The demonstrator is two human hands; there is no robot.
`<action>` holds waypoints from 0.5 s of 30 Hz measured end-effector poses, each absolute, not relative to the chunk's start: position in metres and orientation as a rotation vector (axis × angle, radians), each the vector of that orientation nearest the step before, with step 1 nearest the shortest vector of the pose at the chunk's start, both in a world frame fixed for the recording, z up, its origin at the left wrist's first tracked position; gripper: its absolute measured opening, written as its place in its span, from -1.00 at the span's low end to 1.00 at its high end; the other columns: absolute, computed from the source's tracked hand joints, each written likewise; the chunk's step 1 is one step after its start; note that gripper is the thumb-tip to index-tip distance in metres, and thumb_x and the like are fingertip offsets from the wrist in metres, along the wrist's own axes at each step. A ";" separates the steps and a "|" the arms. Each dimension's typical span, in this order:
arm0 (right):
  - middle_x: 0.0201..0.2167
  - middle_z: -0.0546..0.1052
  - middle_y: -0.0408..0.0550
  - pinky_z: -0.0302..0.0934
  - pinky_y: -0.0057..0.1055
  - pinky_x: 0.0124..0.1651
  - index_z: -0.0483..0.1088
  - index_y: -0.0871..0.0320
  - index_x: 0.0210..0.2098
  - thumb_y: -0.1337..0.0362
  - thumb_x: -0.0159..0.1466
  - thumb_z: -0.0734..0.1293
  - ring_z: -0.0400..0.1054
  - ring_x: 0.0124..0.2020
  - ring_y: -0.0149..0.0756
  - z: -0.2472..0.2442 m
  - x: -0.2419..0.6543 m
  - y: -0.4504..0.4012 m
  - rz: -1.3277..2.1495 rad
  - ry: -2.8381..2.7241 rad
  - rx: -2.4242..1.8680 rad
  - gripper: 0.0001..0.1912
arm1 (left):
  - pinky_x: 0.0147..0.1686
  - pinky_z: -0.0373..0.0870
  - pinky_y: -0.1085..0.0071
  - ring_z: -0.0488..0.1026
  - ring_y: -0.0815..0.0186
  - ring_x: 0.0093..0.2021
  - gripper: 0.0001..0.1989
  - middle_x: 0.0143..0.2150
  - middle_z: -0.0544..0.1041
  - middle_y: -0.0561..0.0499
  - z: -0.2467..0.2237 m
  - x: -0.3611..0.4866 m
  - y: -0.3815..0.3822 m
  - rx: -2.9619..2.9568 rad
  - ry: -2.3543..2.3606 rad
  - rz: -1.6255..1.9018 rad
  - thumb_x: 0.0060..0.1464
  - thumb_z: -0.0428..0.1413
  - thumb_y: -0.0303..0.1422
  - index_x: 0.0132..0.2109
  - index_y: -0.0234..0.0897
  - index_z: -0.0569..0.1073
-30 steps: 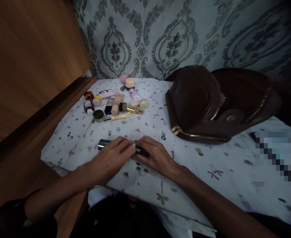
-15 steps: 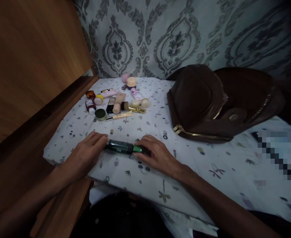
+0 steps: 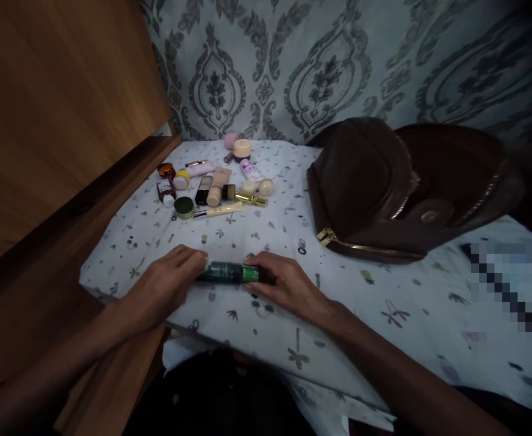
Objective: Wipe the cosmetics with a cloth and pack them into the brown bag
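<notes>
A dark green bottle (image 3: 224, 272) with a bright green band lies sideways just above the patterned sheet, between my two hands. My left hand (image 3: 170, 278) is closed round its left end. At the other end, my right hand (image 3: 284, 280) grips it beside the green band, thumb below and fingers above. The ends of the bottle are hidden by my fingers. Beyond my hands lies a group of cosmetics, with a dark-lidded jar (image 3: 184, 208), a cream brush (image 3: 220, 211), a beige tube (image 3: 219, 186) and a gold tube (image 3: 251, 198) among them.
An open brown leather bag (image 3: 361, 188) with gold zips stands at the right on the patterned sheet (image 3: 338, 303). Wooden furniture (image 3: 66, 91) rises along the left. A patterned curtain (image 3: 266, 72) hangs behind. A blurred-out flat item lies at the far right.
My left hand has shifted slightly right along the bottle. The green band shows more fully beside my right hand. The rest of the scene has barely shifted in view.
</notes>
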State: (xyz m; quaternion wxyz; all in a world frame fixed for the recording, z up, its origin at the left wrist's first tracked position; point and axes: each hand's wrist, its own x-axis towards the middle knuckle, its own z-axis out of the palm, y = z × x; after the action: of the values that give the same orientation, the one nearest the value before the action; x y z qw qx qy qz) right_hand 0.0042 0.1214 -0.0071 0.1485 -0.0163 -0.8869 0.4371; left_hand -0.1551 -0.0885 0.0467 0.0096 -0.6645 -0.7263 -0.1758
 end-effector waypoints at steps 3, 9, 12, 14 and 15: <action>-0.33 0.49 -0.13 0.29 -0.40 -0.28 0.45 0.11 -0.11 0.38 0.20 0.42 0.37 -0.36 -0.35 -0.007 0.003 0.122 1.294 -2.542 -0.070 -0.74 | -0.15 0.47 0.31 0.45 0.24 -0.11 -0.85 -0.09 0.51 -0.08 0.048 -0.167 -0.105 -1.971 -2.363 -0.596 0.35 -0.10 -0.44 -0.05 -0.24 0.34; -0.33 0.45 -0.11 0.28 -0.39 -0.28 0.47 0.11 -0.14 0.25 0.28 0.39 0.36 -0.35 -0.34 -0.001 0.003 0.124 1.404 -2.540 -0.026 -0.84 | -0.17 0.47 0.28 0.45 0.23 -0.15 -0.83 -0.15 0.51 -0.07 0.053 -0.163 -0.095 -2.023 -2.312 -0.591 0.33 -0.10 -0.45 -0.09 -0.23 0.38; -0.34 0.45 -0.11 0.26 -0.41 -0.30 0.45 0.12 -0.18 0.24 0.31 0.34 0.35 -0.35 -0.34 -0.001 0.004 0.121 1.387 -2.536 -0.038 -0.88 | -0.18 0.46 0.30 0.44 0.24 -0.16 -0.82 -0.17 0.50 -0.07 0.052 -0.148 -0.070 -2.131 -2.218 -0.673 0.34 -0.12 -0.43 -0.10 -0.24 0.38; -0.34 0.48 -0.10 0.26 -0.41 -0.30 0.42 0.13 -0.19 0.23 0.34 0.30 0.36 -0.34 -0.33 -0.002 0.005 0.120 1.348 -2.550 -0.009 -0.89 | -0.19 0.44 0.32 0.44 0.25 -0.17 -0.80 -0.20 0.49 -0.07 0.051 -0.139 -0.053 -2.223 -2.180 -0.733 0.35 -0.15 -0.41 -0.13 -0.25 0.36; -0.35 0.49 -0.11 0.26 -0.41 -0.30 0.40 0.13 -0.20 0.23 0.35 0.28 0.37 -0.34 -0.33 -0.003 0.006 0.119 1.331 -2.560 0.013 -0.89 | -0.20 0.44 0.33 0.44 0.26 -0.18 -0.79 -0.21 0.48 -0.06 0.050 -0.136 -0.046 -2.267 -2.178 -0.756 0.36 -0.16 -0.40 -0.14 -0.25 0.36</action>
State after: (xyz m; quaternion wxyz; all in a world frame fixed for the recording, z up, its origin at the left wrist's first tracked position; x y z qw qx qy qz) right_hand 0.0061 0.1194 -0.0031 0.1277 0.0046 -0.8800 0.4574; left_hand -0.1361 -0.0460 0.0505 -0.0460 -0.7004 -0.6729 -0.2335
